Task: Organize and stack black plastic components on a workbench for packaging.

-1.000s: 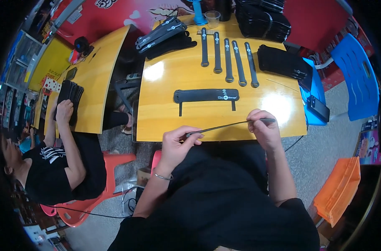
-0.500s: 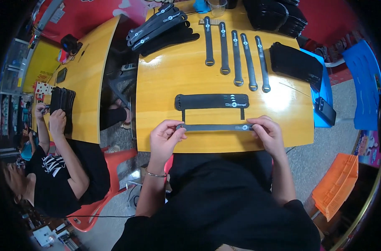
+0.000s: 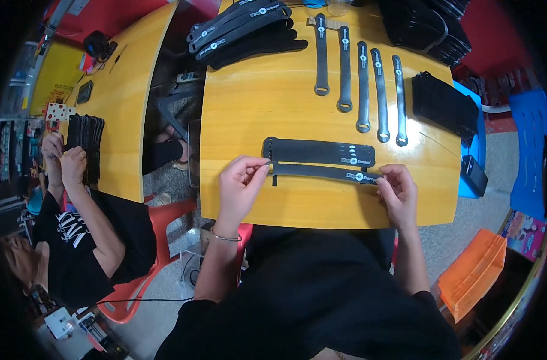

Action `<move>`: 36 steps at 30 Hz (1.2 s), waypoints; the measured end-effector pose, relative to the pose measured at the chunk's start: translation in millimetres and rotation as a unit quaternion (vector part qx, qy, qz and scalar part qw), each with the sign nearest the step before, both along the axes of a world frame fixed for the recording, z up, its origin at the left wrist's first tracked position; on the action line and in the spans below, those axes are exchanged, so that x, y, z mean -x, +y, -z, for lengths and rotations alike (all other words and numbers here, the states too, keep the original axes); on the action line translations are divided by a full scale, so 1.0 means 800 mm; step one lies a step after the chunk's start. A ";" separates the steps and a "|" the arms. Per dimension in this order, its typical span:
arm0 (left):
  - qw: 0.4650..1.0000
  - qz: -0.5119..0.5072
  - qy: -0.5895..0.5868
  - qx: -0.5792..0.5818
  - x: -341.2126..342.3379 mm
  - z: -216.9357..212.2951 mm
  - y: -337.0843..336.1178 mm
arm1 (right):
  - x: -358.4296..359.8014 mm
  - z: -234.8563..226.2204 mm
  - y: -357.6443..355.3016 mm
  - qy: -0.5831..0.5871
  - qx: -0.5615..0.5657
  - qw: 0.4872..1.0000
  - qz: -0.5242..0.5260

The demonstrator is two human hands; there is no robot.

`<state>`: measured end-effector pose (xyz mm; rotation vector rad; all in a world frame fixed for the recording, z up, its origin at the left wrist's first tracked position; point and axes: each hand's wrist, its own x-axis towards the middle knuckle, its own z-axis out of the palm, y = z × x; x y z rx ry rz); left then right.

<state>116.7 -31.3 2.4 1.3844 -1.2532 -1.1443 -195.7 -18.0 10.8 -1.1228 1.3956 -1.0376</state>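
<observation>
Dark grey strap [image 3: 324, 172] stretches between left hand [image 3: 240, 187], pinching one end, and right hand [image 3: 398, 193], pinching the other, beside the near edge of a strap stack [image 3: 312, 150] on yellow table [image 3: 321, 210].

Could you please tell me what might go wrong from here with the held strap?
The strap is pinched near its ends by the left hand and right hand, so it might twist or slip if either grip loosens. It is also close to the stack, which it could perhaps nudge askew.
</observation>
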 end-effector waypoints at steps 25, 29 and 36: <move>0.997 -0.065 0.024 -0.045 0.008 0.019 -0.013 | -0.009 0.008 -0.015 0.009 -0.003 0.999 0.031; 0.996 -0.073 0.014 -0.039 0.010 0.018 -0.013 | -0.010 0.013 -0.015 0.002 0.008 0.999 0.036; 0.996 -0.082 0.004 -0.038 0.010 0.023 -0.015 | -0.013 0.021 -0.015 0.019 0.035 0.998 0.043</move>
